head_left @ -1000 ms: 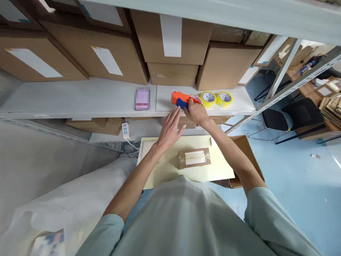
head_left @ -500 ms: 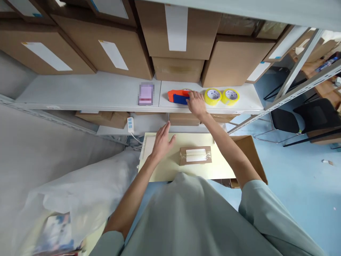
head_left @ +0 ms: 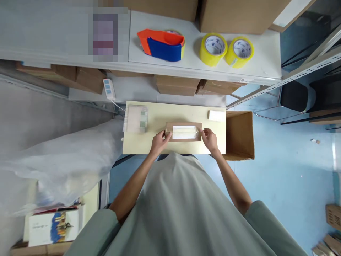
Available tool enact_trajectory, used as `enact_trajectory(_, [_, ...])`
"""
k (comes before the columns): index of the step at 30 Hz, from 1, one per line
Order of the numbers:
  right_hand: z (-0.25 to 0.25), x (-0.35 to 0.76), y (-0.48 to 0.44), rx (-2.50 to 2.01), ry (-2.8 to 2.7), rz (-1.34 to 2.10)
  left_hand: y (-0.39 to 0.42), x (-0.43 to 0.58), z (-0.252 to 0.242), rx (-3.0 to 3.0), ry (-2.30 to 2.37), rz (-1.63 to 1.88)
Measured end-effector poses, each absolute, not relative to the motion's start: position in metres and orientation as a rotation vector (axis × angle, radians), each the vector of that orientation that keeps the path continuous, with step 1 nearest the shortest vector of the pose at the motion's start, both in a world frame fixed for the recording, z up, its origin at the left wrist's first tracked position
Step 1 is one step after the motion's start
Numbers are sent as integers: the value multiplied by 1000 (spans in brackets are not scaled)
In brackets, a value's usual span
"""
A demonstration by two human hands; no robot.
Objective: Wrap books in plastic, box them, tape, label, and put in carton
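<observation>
Item in hand: one taped box point(head_left: 183, 132), brown, its white label point(head_left: 183, 128) facing up, lying at the near middle of the cream table point(head_left: 157, 113). Step, by judgement: both hands are steadying or positioning the box at its two ends. Any next move is seemingly calling for an even hold on both ends, with the fingers keeping off the label.

Left hand point(head_left: 160, 141): partly closed, thumb lying over the box's left end, fingers curling beside it; it is apparently gripping that end. Right hand point(head_left: 209, 139): fingers bending inward, tips touching the right end; whether they are pinching or only pressing, cannot tell.

Pose: forearms are reaching in from near left and near right, converging on the box, elbows spreading wide of the torso.

Also on the table: a clear packet point(head_left: 136, 119), far left; a small white block point(head_left: 216, 115), far right. On the shelf point(head_left: 191, 64) beyond: an orange-and-blue tape dispenser point(head_left: 162, 46), lying left of two yellow tape rolls point(head_left: 211, 59). Right of the table: an open carton point(head_left: 239, 135).
</observation>
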State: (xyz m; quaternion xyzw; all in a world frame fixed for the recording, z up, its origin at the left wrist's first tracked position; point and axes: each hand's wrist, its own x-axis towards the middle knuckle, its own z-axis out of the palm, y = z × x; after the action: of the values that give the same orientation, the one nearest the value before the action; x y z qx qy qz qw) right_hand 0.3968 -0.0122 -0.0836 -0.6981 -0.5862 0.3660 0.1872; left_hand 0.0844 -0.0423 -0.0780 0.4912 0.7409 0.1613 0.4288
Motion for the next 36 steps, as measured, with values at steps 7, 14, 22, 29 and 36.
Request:
enact_trajectory(7, [-96,361,-28,-2107,-1567,874,-37,123,-72,1094,2146,230])
enact_trajectory(14, [-88,369,-22,-1981,-1644,890,-30,109,-66,1217,2142,229])
enact_trajectory(22, [-61,381,-14,-1717,-1744,961,-27,56,-67,1356,1758,725])
enact_trajectory(29, [-108,391,-28,-1755,-1733,1124,-39,46,-117,1210,1739,665])
enact_trajectory(36, [-149,397,-44,-1891,-1562,1403,-73,64,-155,1044,1783,468])
